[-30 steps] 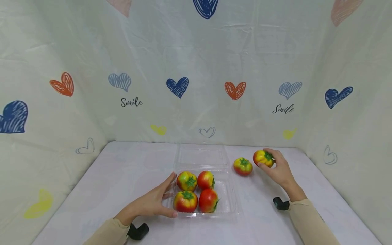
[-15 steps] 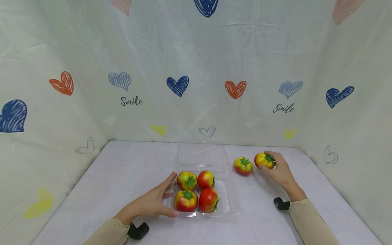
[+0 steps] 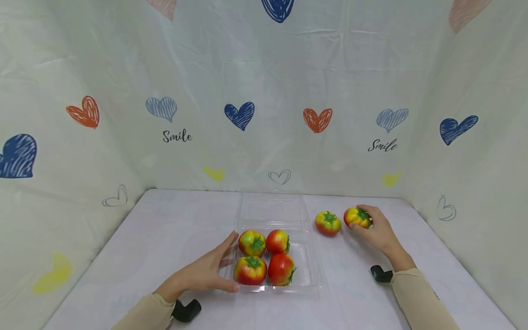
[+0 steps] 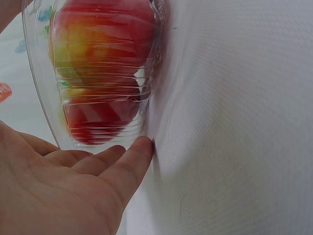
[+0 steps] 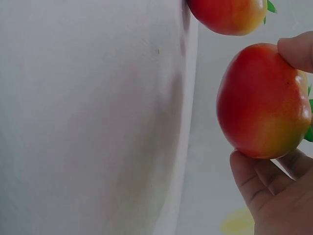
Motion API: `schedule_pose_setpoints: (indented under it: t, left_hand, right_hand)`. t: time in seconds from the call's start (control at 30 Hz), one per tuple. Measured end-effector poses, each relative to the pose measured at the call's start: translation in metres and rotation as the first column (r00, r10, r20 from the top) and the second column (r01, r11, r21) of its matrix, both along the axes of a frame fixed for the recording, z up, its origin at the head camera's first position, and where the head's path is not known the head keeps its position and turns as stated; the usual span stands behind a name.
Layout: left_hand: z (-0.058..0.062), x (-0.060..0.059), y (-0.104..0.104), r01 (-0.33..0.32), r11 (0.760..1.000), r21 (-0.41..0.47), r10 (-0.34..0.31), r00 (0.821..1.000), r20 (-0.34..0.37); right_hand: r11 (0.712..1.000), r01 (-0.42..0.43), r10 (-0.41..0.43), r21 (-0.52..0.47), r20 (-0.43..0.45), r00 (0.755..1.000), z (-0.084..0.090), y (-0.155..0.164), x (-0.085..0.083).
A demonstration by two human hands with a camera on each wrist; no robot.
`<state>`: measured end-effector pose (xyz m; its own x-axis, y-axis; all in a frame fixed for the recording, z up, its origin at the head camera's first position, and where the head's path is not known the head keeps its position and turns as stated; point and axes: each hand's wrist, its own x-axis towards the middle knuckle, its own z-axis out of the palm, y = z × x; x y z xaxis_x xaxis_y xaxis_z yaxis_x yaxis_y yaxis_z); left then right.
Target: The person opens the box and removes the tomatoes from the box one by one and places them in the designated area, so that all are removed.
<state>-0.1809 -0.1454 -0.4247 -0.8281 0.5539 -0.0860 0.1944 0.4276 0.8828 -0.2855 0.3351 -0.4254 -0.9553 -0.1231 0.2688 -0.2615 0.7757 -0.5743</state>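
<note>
My right hand point(image 3: 380, 233) grips a red-and-yellow tomato point(image 3: 356, 217) with a green calyx, thumb on one side and fingers on the other. In the right wrist view the held tomato point(image 5: 264, 103) hangs a little off the tabletop. A second loose tomato point(image 3: 327, 223) sits just left of it. At the left wall of a clear plastic clamshell box point(image 3: 306, 261), my left hand point(image 3: 202, 273) has its fingers extended, with the thumb by the front corner. Several tomatoes point(image 3: 250, 270) fill the left and middle of that box. The left wrist view shows fingertips point(image 4: 144, 147) right at its ribbed wall.
The box's transparent lid point(image 3: 272, 210) lies folded open toward the back of the white-covered table point(image 3: 177, 220). Behind stands a pale curtain point(image 3: 280, 68) printed with hearts. Black wrist mounts point(image 3: 186, 311) sit under both sleeves.
My right hand and its tomato have shifted slightly to the right and down, a bit farther from the loose tomato. The left hand stays at the box.
</note>
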Motion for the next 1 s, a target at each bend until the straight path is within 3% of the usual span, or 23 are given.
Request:
schedule_pose_setpoints:
  t: [0.33, 1.0]
  left_hand:
    - [0.0001, -0.0004, 0.0008, -0.003, 1.000, -0.010, 0.003, 1.000, 0.007]
    - [0.0006, -0.0008, 0.0004, 0.005, 1.000, -0.008, -0.005, 1.000, -0.011]
  right_hand:
    - [0.999, -0.021, 0.017, 0.049, 0.094, 0.995, -0.0012, 0.0046, -0.0019]
    - [0.998, -0.042, 0.033, 0.054, 0.160, 0.987, -0.0010, 0.0021, -0.0047]
